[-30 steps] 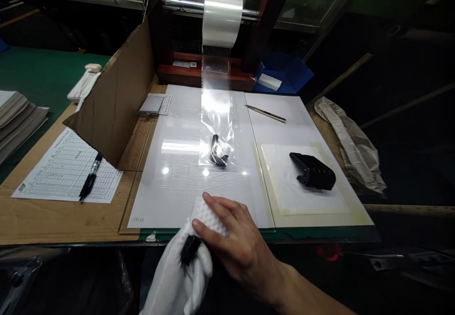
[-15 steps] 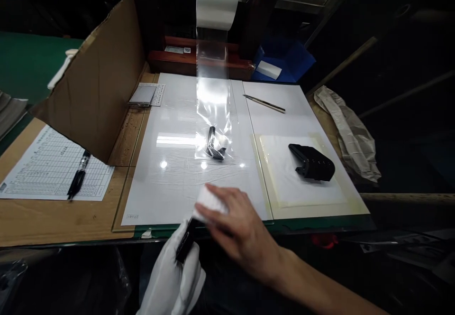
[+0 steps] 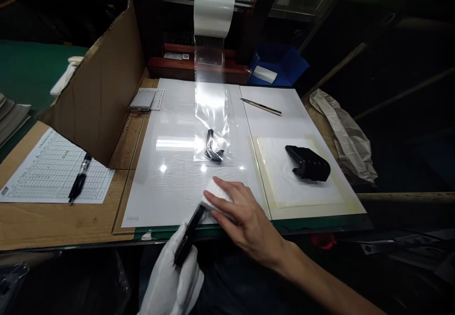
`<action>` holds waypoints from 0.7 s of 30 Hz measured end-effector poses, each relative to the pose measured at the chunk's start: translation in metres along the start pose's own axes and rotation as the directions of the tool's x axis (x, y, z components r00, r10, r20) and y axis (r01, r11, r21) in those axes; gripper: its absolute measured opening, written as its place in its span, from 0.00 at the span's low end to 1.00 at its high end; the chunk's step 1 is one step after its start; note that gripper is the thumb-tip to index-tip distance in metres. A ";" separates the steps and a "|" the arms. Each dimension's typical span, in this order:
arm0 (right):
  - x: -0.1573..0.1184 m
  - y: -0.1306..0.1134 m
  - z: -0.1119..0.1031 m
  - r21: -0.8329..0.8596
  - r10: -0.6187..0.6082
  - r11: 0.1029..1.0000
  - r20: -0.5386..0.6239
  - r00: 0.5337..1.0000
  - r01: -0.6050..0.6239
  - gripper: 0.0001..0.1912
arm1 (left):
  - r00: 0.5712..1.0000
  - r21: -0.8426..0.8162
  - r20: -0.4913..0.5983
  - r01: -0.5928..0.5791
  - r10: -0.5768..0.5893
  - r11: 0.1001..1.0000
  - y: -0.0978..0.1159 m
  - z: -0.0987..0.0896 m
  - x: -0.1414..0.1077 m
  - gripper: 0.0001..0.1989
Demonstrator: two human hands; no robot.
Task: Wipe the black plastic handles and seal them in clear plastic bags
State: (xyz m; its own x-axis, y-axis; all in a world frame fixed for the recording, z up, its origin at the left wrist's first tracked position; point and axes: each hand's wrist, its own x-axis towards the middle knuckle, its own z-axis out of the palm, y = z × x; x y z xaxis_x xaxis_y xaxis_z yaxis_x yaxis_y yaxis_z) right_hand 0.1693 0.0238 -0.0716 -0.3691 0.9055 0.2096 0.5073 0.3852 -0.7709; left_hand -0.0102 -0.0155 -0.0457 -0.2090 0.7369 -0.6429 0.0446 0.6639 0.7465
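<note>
My left hand [image 3: 174, 272], in a white glove, is closed around the lower end of a long black part [image 3: 192, 229] at the table's front edge. Bare, my right hand [image 3: 245, 215] pinches a folded white wiping cloth [image 3: 217, 194] against the part's upper end. Beyond the hands, an L-shaped black part [image 3: 213, 151] lies within the clear plastic film [image 3: 211, 111] that hangs down from a roll [image 3: 215, 6]. Several black parts [image 3: 309, 163], stacked together, rest on a white sheet at the right.
A cardboard panel [image 3: 95, 87] leans upright at the left, beside a printed form [image 3: 46, 172] and a black pen [image 3: 78, 180]. Tweezers [image 3: 261, 106] lie at the right back. Behind them stands a blue bin [image 3: 284, 68]. A crumpled bag [image 3: 344, 134] is at the far right.
My right hand with the cloth has slid slightly up and right along the black part, showing more of its length. My left hand keeps its hold. The whole view has shifted a little.
</note>
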 end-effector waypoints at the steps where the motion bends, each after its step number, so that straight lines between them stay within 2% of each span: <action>1: 0.000 0.000 -0.001 0.000 -0.014 1.000 0.016 1.000 0.014 0.21 | 1.000 0.001 -0.005 -0.008 0.008 1.000 -0.002 -0.001 0.001 0.22; 3: 0.001 -0.001 -0.004 0.054 -0.084 0.995 0.088 0.993 0.079 0.20 | 1.000 0.005 -0.007 -0.022 0.022 1.000 -0.005 -0.003 0.002 0.22; 4: 0.002 -0.001 -0.008 0.109 -0.073 0.992 0.124 0.990 0.060 0.20 | 1.000 0.008 -0.008 -0.028 0.028 1.000 -0.007 -0.006 0.002 0.21; 5: 0.004 0.000 -0.013 0.188 -0.007 0.982 0.163 0.987 -0.024 0.20 | 0.999 0.012 -0.012 -0.034 0.034 0.999 -0.008 -0.008 0.002 0.21; 6: 0.007 0.001 -0.019 0.288 0.105 0.943 0.212 0.972 -0.165 0.20 | 0.999 0.015 -0.016 -0.040 0.041 0.999 -0.009 -0.011 0.001 0.21; 7: 0.009 0.002 -0.027 0.401 0.226 0.856 0.278 0.934 -0.327 0.20 | 0.999 0.020 -0.020 -0.046 0.046 0.999 -0.009 -0.014 0.000 0.22; 8: 0.012 0.003 -0.035 0.507 0.313 0.719 0.373 0.873 -0.475 0.20 | 0.998 0.022 -0.017 -0.052 0.053 0.998 -0.009 -0.017 -0.001 0.24; 9: 0.015 0.002 -0.042 0.583 0.347 0.561 0.479 0.806 -0.588 0.22 | 0.998 0.021 0.001 -0.057 0.057 0.998 -0.008 -0.020 -0.002 0.26; 10: 0.016 0.001 -0.048 0.633 0.347 0.421 0.550 0.760 -0.650 0.24 | 0.998 0.016 0.037 -0.054 0.054 0.998 -0.005 -0.021 -0.003 0.28; 11: 0.017 -0.002 -0.052 0.668 0.346 0.327 0.573 0.742 -0.669 0.26 | 0.995 0.007 0.089 -0.043 0.042 0.999 -0.001 -0.022 -0.002 0.29; 12: 0.018 -0.006 -0.055 0.703 0.360 0.293 0.548 0.756 -0.649 0.27 | 0.988 0.003 0.151 -0.028 0.027 1.000 0.004 -0.022 -0.001 0.30; 13: 0.017 -0.010 -0.054 0.736 0.378 0.315 0.483 0.790 -0.600 0.26 | 0.978 0.014 0.209 -0.026 0.022 1.000 0.010 -0.021 0.000 0.29; 14: 0.016 -0.015 -0.052 0.754 0.372 0.395 0.391 0.842 -0.525 0.24 | 0.966 0.038 0.257 -0.041 0.030 0.998 0.016 -0.019 0.003 0.27; 15: 0.015 -0.019 -0.048 0.741 0.316 0.525 0.288 0.904 -0.419 0.22 | 0.957 0.070 0.286 -0.071 0.048 0.995 0.022 -0.017 0.006 0.25; 16: 0.014 -0.022 -0.042 0.689 0.191 0.668 0.205 0.960 -0.280 0.20 | 0.951 0.100 0.299 -0.113 0.078 0.989 0.026 -0.015 0.009 0.22; 17: 0.013 -0.023 -0.036 0.606 0.025 0.787 0.157 0.987 -0.116 0.19 | 0.947 0.127 0.301 -0.154 0.110 0.980 0.030 -0.014 0.012 0.18; 18: 0.012 -0.023 -0.030 0.506 -0.119 0.862 0.138 0.983 0.033 0.18 | 0.946 0.145 0.296 -0.184 0.135 0.972 0.032 -0.013 0.014 0.15; 19: 0.012 -0.022 -0.024 0.407 -0.203 0.903 0.125 0.971 0.137 0.17 | 0.946 0.153 0.285 -0.202 0.152 0.967 0.033 -0.012 0.016 0.13; 21: 0.013 -0.017 -0.016 0.263 -0.211 0.947 0.081 0.974 0.183 0.16 | 0.951 0.159 0.242 -0.233 0.191 0.959 0.031 -0.012 0.019 0.12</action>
State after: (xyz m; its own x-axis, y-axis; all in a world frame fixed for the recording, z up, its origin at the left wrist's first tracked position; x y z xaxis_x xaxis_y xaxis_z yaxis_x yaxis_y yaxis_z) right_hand 0.1679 0.0317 -0.0461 -0.5296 0.7863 0.3182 0.2084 0.4842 -0.8498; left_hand -0.0244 0.0174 -0.0327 0.0457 0.8588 -0.5103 0.2471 0.4852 0.8388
